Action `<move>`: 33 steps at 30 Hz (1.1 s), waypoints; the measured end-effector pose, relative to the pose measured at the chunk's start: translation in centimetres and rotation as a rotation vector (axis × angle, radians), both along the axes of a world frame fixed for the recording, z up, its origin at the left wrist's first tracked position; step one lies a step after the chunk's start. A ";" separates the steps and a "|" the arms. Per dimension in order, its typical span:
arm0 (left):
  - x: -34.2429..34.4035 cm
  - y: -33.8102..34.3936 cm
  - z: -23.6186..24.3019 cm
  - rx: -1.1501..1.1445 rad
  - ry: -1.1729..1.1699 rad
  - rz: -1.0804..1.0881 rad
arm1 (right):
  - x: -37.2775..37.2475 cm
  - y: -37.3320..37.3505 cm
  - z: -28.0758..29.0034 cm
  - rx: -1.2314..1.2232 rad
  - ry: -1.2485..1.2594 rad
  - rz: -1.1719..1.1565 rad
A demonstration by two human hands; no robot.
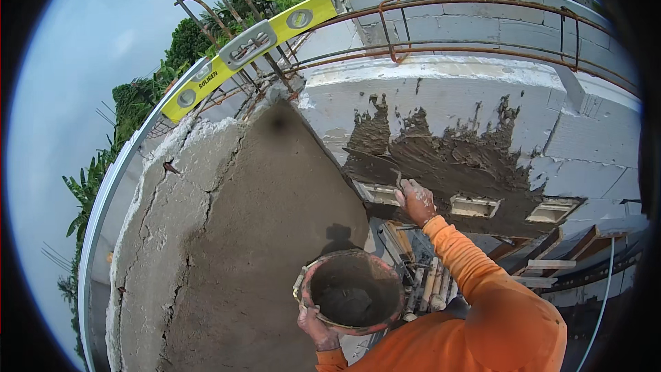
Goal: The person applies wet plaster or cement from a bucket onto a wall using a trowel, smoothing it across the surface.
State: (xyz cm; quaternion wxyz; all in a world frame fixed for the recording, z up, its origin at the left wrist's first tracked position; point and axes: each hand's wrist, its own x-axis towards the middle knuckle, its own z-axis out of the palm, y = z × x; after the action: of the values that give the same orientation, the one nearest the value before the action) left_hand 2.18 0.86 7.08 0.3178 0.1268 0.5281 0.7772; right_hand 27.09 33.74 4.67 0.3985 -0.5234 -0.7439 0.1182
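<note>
My right hand (pixel 416 201) is closed round the handle of a trowel, and the dark blade (pixel 372 167) lies against wet grey mortar (pixel 447 158) on a white block wall (pixel 482 89). The mortar is spread roughly, with ragged streaks along its upper edge. Just beneath the hand is the first of three cream-framed rectangular openings (pixel 475 206) in a row. Lower down, my left hand (pixel 318 327) grips the rim of a round, reddish, mortar-stained bucket (pixel 303 289). Some wet mortar (pixel 348 303) sits inside it. Part of the left hand's fingers is hidden by the bucket.
To the left stands a grey plastered wall (pixel 255 234) with a cracked, rough edge. A yellow spirit level (pixel 299 19) and a long metal straightedge (pixel 93 234) run along it. Rusty rebar (pixel 482 1) crosses above the blocks. Below are stacked bamboo poles (pixel 434 286) and timber boards (pixel 551 264).
</note>
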 end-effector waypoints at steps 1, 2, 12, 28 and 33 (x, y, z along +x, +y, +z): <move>0.1 -0.1 0.0 -0.019 0.019 0.034 | 0.2 -0.1 0.1 -0.025 0.002 0.004; 0.1 -0.2 -0.1 0.025 0.052 0.039 | 0.7 -0.4 0.3 -0.032 0.042 -0.021; 0.3 1.2 -1.0 0.055 -0.007 -0.010 | 11.0 -3.5 -0.5 0.013 0.149 -0.096; 0.9 6.6 -0.8 -0.083 0.016 -0.155 | 5.5 -16.9 -2.0 -0.014 -0.743 0.460; 2.3 8.3 1.4 0.044 0.347 -0.355 | -0.2 -15.1 0.0 0.163 -0.788 0.479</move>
State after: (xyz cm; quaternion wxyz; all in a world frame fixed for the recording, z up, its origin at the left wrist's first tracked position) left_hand 4.52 9.20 8.46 0.3510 0.3562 0.5271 0.6871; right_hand 26.89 18.64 4.62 0.0869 -0.3092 -0.9451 -0.0596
